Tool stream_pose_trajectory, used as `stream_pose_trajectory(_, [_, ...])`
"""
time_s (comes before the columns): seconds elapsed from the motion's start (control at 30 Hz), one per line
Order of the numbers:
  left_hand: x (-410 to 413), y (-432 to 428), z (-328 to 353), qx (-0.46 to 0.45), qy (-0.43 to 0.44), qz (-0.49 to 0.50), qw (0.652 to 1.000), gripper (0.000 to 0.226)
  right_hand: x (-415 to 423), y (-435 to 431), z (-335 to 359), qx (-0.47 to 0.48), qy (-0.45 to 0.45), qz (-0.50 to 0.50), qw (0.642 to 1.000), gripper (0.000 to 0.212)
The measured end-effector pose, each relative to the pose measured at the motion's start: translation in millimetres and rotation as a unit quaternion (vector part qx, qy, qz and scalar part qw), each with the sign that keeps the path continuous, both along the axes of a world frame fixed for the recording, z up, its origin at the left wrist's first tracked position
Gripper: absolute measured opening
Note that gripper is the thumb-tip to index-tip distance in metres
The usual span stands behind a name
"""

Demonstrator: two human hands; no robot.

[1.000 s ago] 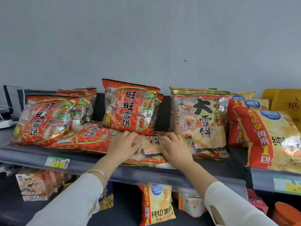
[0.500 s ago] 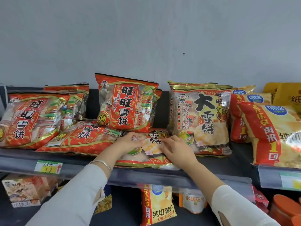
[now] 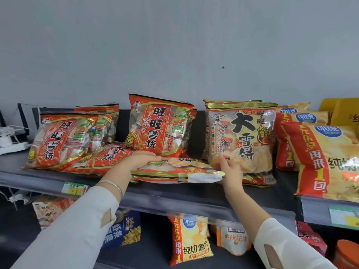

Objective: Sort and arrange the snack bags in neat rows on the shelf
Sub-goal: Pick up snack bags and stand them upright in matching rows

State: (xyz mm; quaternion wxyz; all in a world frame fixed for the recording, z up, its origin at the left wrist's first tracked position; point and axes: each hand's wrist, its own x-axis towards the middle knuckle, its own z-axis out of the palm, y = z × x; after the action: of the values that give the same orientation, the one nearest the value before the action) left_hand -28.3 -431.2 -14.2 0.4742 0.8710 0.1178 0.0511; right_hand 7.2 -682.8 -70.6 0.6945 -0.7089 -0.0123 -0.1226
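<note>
Head view, the only 1: the flat snack bag (image 3: 178, 171) is low at the front of the shelf (image 3: 174, 199), long axis running left-right and held at both ends. Left hand (image 3: 136, 162) clamps the left end, fingers (image 3: 149, 157) curled over the top. Right hand (image 3: 231, 169) grips the right end. The matching gold bag (image 3: 242, 136) stands just behind-right, nearer the right hand, so I judge that hand leads the tilt upright. Red bags (image 3: 161, 125) stand behind-left.
</note>
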Motion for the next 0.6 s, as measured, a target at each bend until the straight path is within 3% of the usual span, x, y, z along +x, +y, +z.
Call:
stream_pose_trajectory(0.1, [-8.7,2.4,2.1,-0.019,-0.003,-0.003,1.0,0.044,-4.9,0.3,6.3,-0.095,0.071,0.044,0.992,0.033])
stream_pose_trajectory(0.27, [-23.3,6.3,2.9,-0.024,0.012,-0.004,1.0,0.042,-13.8,9.0,18.2,0.068,0.24,0.222,0.943,0.036])
stream_pose_trajectory(0.43, [-33.4,16.0,4.6,-0.214,0.07,-0.046,0.973,0.047,-12.8,13.0,43.6,0.059,0.183,0.234,0.953,0.014])
stream_pose_trajectory(0.6, [-36.4,32.8,7.4,-0.276,0.062,-0.016,0.959,0.037,-15.5,21.4,81.0,-0.008,0.152,0.201,0.968,0.021])
